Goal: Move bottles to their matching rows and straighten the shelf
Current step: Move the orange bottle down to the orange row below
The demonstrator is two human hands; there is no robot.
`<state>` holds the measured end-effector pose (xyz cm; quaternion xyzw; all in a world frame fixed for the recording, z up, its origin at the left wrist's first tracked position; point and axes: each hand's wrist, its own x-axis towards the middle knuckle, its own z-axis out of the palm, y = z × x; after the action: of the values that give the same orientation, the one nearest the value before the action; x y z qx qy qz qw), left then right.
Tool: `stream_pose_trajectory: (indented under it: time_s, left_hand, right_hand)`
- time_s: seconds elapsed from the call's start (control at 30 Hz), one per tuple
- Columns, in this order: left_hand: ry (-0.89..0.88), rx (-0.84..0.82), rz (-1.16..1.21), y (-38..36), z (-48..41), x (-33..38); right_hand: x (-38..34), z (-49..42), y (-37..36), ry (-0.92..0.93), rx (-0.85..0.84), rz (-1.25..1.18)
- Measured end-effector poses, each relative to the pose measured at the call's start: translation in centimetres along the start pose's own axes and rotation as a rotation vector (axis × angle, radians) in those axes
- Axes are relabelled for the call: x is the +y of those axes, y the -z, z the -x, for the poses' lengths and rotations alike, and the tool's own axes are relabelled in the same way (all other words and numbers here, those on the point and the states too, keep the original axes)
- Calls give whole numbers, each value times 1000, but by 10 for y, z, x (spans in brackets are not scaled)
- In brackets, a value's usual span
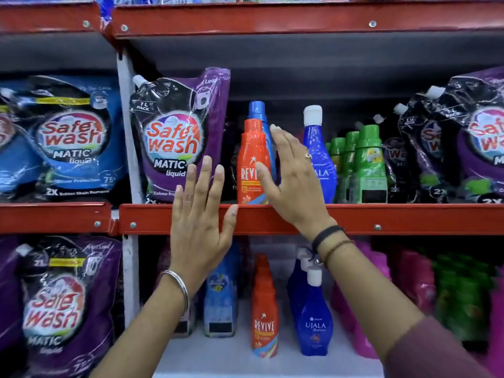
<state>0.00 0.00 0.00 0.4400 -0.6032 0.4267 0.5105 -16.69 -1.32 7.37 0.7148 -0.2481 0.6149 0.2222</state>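
Note:
An orange Revive bottle (pixel 252 162) stands at the front of the middle shelf (pixel 409 218), with a blue-capped bottle (pixel 257 111) right behind it. My right hand (pixel 290 181) is spread flat against the orange bottle's right side, thumb on its label, holding nothing. My left hand (pixel 200 214) hovers open with fingers up, just left of the bottle, in front of the shelf edge. A blue Ujala bottle (pixel 317 148) with a white cap stands to the right, then green bottles (pixel 368 165). On the lower shelf stand another Revive bottle (pixel 264 309) and Ujala bottles (pixel 313 317).
Purple Safewash pouches (pixel 177 135) stand left of the orange bottle and at the far right (pixel 463 143). Blue pouches (pixel 62 137) fill the left bay. The lower shelf also holds a light blue bottle (pixel 221 293), pink bottles (pixel 409 282) and green bottles (pixel 463 296).

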Motion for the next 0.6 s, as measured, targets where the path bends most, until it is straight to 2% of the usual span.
stream_pose_trajectory:
  time_s: [0.2, 0.33, 0.43, 0.6]
  left_hand:
    - [2, -11, -123, -11, 11, -25]
    - [-29, -7, -190, -16, 14, -33]
    - [-30, 0, -204, -17, 14, -33]
    - [-28, 1, -196, -18, 13, -34]
  right_hand:
    - [-18, -25, -23, -240, -140, -50]
    - [-18, -32, -28, -326, -129, -2]
    - [-18, -35, -28, -377, -87, -34]
    - [-25, -34, -16, -443, 113, -278]
